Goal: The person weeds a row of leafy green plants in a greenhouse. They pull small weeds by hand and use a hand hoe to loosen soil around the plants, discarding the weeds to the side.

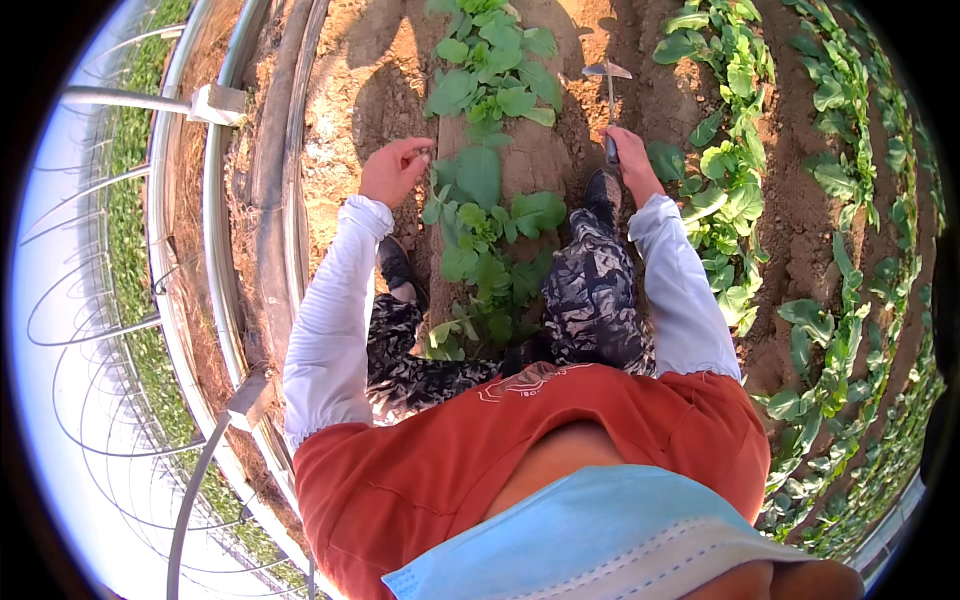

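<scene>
In my right hand is a small hand hoe, held by its dark handle. Its thin shaft points away from me, and the metal blade is over the soil between two plant rows. My left hand is at the left edge of the nearest row of leafy green plants, fingers bent and thumb near the fingertips. Whether a small bit of something is between them is too fine to tell. My legs straddle this row, with a dark shoe on the right and another shoe on the left.
More leafy rows run along the right, with brown soil furrows between them. To the left are long pale rails, a concrete block and curved metal hoops. Bare dry soil borders my row.
</scene>
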`<state>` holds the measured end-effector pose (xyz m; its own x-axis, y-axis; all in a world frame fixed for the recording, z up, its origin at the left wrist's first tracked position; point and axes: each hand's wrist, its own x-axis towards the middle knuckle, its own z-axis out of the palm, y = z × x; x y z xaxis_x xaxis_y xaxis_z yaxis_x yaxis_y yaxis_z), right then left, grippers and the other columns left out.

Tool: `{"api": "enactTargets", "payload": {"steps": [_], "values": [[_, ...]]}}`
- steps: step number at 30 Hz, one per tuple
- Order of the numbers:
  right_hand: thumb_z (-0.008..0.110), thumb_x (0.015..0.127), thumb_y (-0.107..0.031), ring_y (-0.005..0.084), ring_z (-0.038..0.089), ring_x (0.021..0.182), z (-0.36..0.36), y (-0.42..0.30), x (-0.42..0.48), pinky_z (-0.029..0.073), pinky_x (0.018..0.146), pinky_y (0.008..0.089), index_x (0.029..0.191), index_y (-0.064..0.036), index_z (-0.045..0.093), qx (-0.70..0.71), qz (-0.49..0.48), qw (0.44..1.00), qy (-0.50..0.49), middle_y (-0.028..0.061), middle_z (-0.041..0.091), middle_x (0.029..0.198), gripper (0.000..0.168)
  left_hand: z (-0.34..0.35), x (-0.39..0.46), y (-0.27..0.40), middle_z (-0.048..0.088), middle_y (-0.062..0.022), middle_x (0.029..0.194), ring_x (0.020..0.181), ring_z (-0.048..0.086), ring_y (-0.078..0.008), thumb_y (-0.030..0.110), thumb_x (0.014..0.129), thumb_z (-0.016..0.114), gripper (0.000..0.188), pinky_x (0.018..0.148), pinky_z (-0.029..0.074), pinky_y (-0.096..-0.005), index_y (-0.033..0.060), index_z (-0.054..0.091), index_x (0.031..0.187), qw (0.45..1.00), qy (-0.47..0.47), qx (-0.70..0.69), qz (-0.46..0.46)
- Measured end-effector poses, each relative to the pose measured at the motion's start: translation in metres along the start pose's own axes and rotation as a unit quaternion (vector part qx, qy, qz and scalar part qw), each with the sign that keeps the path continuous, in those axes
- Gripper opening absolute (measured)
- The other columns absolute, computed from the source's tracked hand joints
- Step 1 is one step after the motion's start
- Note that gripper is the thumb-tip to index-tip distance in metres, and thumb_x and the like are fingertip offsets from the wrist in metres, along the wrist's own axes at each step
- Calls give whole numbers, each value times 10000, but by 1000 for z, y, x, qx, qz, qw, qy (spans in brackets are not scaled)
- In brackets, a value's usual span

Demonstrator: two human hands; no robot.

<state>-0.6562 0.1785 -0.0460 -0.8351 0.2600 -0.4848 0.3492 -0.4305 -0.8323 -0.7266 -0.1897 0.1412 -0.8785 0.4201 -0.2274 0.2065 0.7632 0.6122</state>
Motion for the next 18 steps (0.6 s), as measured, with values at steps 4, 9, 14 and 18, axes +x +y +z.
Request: {"api": "enactTargets", "payload": {"steps": [4,9,14,18], "values": [[584,796,-268,70,435,576,14,16,29,347,520,235,792,-49,613,-3,-5,999,32,-28,486,645,221,2,92,12,589,-54,735,652,568,-190,212,786,589,237,611,456,-319,168,647,1011,997,41,44,51],[569,822,-323,64,396,598,18,48,62,328,547,236,826,-40,612,-50,5,997,62,-36,453,650,286,18,224,38,588,-60,751,687,571,-229,228,794,590,189,635,453,-364,174,653,964,959,133,219,118],[517,870,-311,63,410,663,14,72,73,337,597,225,930,-14,607,-46,8,996,71,-34,475,714,316,51,348,59,623,-117,823,837,585,-295,247,779,524,212,762,443,-425,116,640,898,876,160,441,117],[513,873,-297,60,419,717,20,82,80,345,648,203,991,-21,589,-24,24,997,73,-35,494,786,310,76,402,48,619,-55,776,795,586,-222,200,784,515,154,782,398,-402,138,651,821,794,162,540,227]]}}
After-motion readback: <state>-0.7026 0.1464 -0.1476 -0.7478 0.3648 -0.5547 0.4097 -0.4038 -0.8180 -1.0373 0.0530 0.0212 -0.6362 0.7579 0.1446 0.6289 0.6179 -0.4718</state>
